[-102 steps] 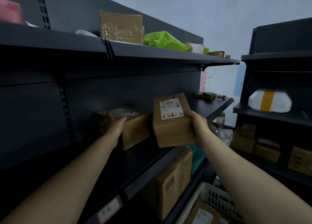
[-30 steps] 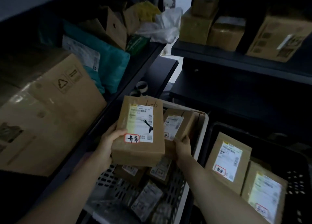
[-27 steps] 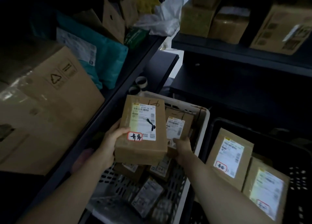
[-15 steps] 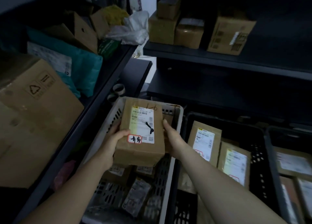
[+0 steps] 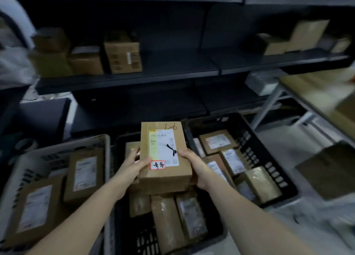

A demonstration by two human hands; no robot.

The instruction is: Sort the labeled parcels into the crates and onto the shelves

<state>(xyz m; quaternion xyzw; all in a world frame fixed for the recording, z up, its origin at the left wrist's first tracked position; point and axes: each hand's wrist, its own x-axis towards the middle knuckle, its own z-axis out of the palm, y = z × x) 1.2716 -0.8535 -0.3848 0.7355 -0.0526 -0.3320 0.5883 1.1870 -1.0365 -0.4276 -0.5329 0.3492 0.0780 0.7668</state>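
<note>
Dark shelves [image 5: 172, 76] behind; left hand [image 5: 132, 164] and right hand [image 5: 194, 164] squeeze box [image 5: 165, 178] over middle crate [image 5: 142, 241]; next, likely: lower it, let go

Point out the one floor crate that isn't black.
The pale grey plastic crate at far left. The middle slotted plastic crate, below the brown cardboard parcel held by the left hand and right hand, and the right slotted plastic crate are black.

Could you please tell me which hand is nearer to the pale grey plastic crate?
Left. The left hand grips the left edge of the brown cardboard parcel, just right of the pale grey plastic crate; the right hand holds the opposite edge, farther away.
</note>
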